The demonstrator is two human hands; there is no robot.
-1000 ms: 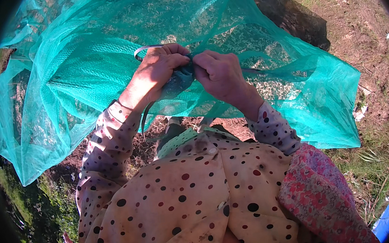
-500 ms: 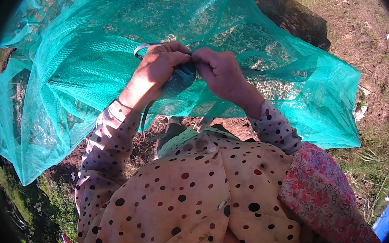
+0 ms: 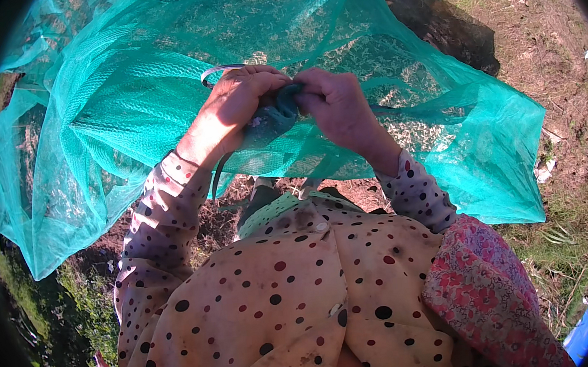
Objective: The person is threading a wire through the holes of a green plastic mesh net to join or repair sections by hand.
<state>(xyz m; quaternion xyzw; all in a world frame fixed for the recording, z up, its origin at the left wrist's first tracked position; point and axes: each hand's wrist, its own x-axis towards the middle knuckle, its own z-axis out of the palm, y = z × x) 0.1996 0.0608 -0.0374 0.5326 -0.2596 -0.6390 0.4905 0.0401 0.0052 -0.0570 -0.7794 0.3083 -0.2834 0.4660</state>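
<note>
Fingers of both hands pinch the bunched neck of the teal mesh sack [image 3: 127, 114].

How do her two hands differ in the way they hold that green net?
The left hand is curled in a fist over the gathered neck of the net, with a pale cord looping past its knuckles; the right hand pinches the bunch with its fingertips and touches no cord. Both grip the same dark bunched spot, fingers nearly meeting.

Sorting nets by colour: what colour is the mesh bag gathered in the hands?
Teal green mesh bag, seen in the head view.
</note>
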